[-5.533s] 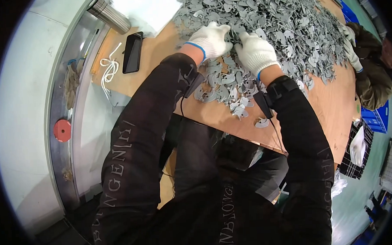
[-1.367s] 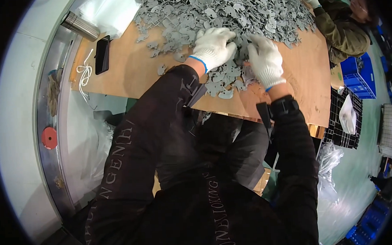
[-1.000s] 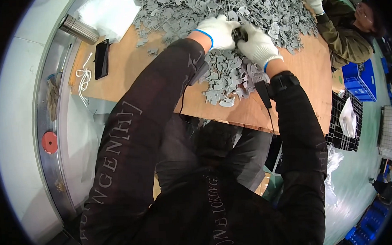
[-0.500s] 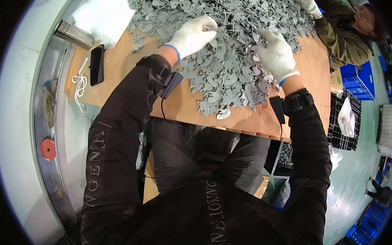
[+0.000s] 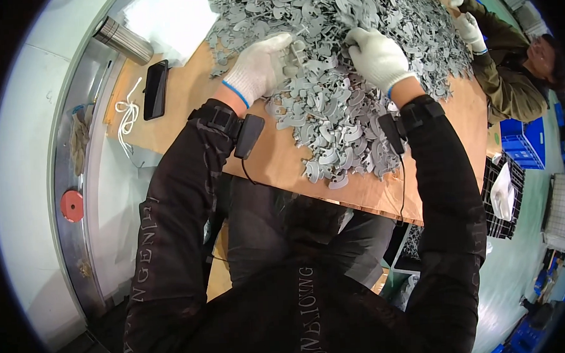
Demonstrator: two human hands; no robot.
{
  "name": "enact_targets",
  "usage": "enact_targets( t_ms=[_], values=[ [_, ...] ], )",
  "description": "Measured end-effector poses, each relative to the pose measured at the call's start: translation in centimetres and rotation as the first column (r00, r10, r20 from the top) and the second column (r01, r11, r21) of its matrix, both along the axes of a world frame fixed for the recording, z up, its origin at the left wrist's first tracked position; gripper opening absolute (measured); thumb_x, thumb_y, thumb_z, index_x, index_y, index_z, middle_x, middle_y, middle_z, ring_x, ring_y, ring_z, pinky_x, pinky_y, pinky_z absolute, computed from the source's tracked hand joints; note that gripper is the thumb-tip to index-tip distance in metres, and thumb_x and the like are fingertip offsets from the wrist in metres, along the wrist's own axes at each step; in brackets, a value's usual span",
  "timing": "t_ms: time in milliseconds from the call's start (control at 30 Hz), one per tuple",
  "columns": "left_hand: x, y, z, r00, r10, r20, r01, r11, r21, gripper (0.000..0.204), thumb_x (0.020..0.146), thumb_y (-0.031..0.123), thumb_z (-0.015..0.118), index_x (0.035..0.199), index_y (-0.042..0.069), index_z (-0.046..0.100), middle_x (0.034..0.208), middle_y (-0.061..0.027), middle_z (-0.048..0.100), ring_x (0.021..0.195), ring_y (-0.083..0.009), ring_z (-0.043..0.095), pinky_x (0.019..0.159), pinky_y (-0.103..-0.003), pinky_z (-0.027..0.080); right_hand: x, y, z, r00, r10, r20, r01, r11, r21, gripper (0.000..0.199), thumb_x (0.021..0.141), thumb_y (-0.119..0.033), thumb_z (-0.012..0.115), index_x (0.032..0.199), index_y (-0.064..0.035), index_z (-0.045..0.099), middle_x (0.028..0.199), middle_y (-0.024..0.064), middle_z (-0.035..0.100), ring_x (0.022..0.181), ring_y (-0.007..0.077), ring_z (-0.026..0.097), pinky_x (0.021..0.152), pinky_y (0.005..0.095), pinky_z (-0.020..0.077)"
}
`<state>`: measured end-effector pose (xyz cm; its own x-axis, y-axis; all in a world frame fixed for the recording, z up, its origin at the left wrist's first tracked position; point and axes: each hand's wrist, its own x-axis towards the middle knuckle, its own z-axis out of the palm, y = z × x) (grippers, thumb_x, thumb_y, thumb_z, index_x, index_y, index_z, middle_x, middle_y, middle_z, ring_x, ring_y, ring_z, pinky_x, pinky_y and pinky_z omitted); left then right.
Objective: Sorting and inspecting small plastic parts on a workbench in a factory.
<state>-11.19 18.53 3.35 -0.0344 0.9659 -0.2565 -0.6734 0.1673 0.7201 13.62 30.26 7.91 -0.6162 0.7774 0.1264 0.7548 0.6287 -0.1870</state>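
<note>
Hands apart again versus a second ago, when both met over one spot near the front of the pile. Left hand [image 5: 259,67] now on the left part of the heap of grey flat plastic parts [image 5: 341,66], white knit glove with blue cuff, fingers [image 5: 283,41] curled loosely onto the pieces; cannot tell whether anything is actually pinched. Right hand [image 5: 378,55] on the heap's middle-right, palm down, fingers bent into the parts; grip likewise hidden. Reads as one handling cycle finished and a fresh rake through the pile started, judged from the spread alone. Parts cover most of the wooden table [image 5: 275,158], a loose tongue of them trailing toward the near edge between both forearms. Black wrist units [image 5: 249,134] strapped on each sleeve, cables hanging. Black phone [image 5: 156,88] and white cord [image 5: 127,117] at far left of table, metal cylinder [image 5: 123,39] beyond. Co-worker's gloved hand [image 5: 471,29] at far right, also in the pile.
</note>
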Motion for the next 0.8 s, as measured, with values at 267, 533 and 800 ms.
enact_targets(
  t_ms=[267, 533, 800],
  values=[
    [-0.8, 1.1, -0.4, 0.99, 0.031, 0.138, -0.03, 1.0, -0.004, 0.016, 0.11, 0.015, 0.065, 0.121, 0.003, 0.066, 0.118, -0.0127, 0.073, 0.094, -0.0262, 0.076, 0.084, -0.039, 0.065, 1.3, 0.6, 1.1, 0.949, -0.029, -0.315, -0.046, 0.973, -0.228, 0.042, 0.099, -0.024, 0.071, 0.139, -0.0119, 0.072, 0.131, 0.0178, 0.075, 0.112, 0.0377, 0.077, 0.099, 0.0483, 0.0614],
    [2.4, 3.3, 0.8, 0.572, 0.108, -0.813, -0.127, 0.991, 0.042, 0.025, 0.096, 0.02, 0.072, 0.116, 0.006, 0.078, 0.112, -0.0096, 0.081, 0.102, -0.0229, 0.076, 0.093, -0.035, 0.061, -3.7, -1.8, 2.3, 0.959, 0.023, 0.284, -0.03, 0.999, 0.021, 0.06, 0.098, -0.028, 0.073, 0.155, -0.0157, 0.059, 0.152, 0.023, 0.061, 0.116, 0.0405, 0.077, 0.101, 0.049, 0.0631],
    [1.7, 1.5, 1.5, 0.375, 0.108, -0.921, -0.137, 0.989, 0.06, 0.032, 0.095, 0.03, 0.072, 0.119, 0.011, 0.081, 0.118, -0.009, 0.082, 0.102, -0.0196, 0.077, 0.099, -0.034, 0.058, -0.6, 1.5, 1.0, 0.979, 0.048, -0.198, -0.076, 0.988, -0.134, 0.049, 0.105, -0.03, 0.067, 0.151, -0.0136, 0.062, 0.114, 0.0215, 0.074, 0.095, 0.0328, 0.08, 0.081, 0.0427, 0.0656]
  ],
)
